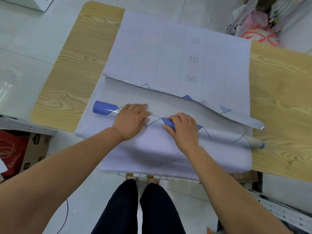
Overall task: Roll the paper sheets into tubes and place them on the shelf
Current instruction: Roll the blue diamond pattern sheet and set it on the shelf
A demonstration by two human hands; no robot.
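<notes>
A glossy sheet with blue and white diamond print is partly rolled into a long tube point(104, 108) lying across the table from left to lower right. Its loose tail point(168, 97) curls up behind the tube. My left hand point(131, 120) lies on the tube left of its middle, fingers fairly straight and pressing down. My right hand point(184, 127) sits on the tube just to the right, fingers curled over it and thumb under its near side. Beneath lies a stack of flat pale sheets point(168, 53) printed with grid lines and numbers.
The wood-grain table point(81, 56) stands on a white tiled floor. Plastic bags and rolls point(263, 19) crowd the far right. A red-printed cardboard box point(20, 149) sits under a metal rack at the left. Perforated metal shelf rails point(283, 211) show at the lower right.
</notes>
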